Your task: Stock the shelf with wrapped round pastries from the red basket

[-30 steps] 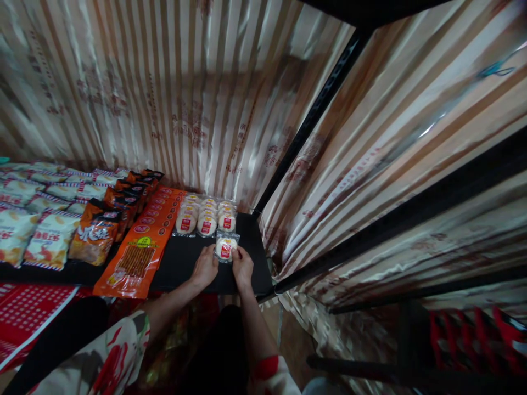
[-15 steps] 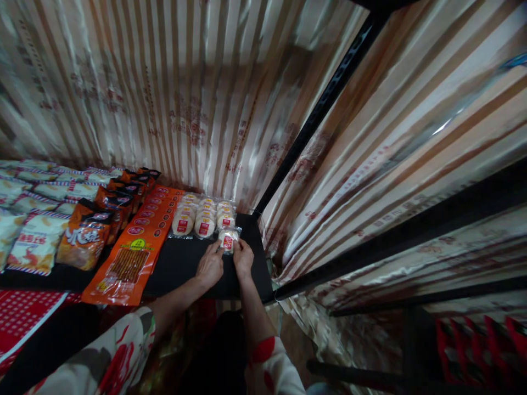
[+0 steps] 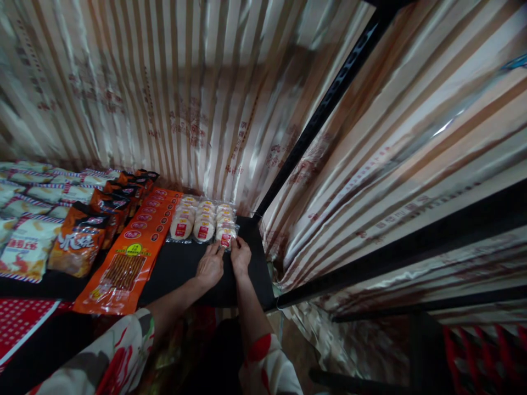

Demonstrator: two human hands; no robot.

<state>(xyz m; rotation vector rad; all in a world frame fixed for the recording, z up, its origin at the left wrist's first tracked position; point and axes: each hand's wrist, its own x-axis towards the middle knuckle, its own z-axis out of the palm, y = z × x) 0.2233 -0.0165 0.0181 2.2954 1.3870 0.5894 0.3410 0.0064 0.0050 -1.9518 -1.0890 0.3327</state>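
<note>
A small clear packet of round, pale crackers with a red label (image 3: 225, 237) lies at the front of the rightmost of three overlapping rows. My left hand (image 3: 211, 267) pinches its lower left edge, and my right hand (image 3: 240, 255) has its fingers closed on the right edge. Left of it, the middle row of cracker packets (image 3: 203, 230) and the left row of cracker packets (image 3: 181, 227) lean back in the same way. All three rows rest on a black shelf (image 3: 177, 274).
Long orange snack-stick bags (image 3: 132, 236) lie left of the crackers. Beyond them are orange-and-black snack bags (image 3: 80, 241) and white snack bags (image 3: 28, 247). A black metal post (image 3: 317, 120) rises at the shelf's right back corner, before striped plastic sheeting (image 3: 197, 82).
Both hands have moved the cracker packet slightly back and left, so it now overlaps the right row. The view has shifted a little.
</note>
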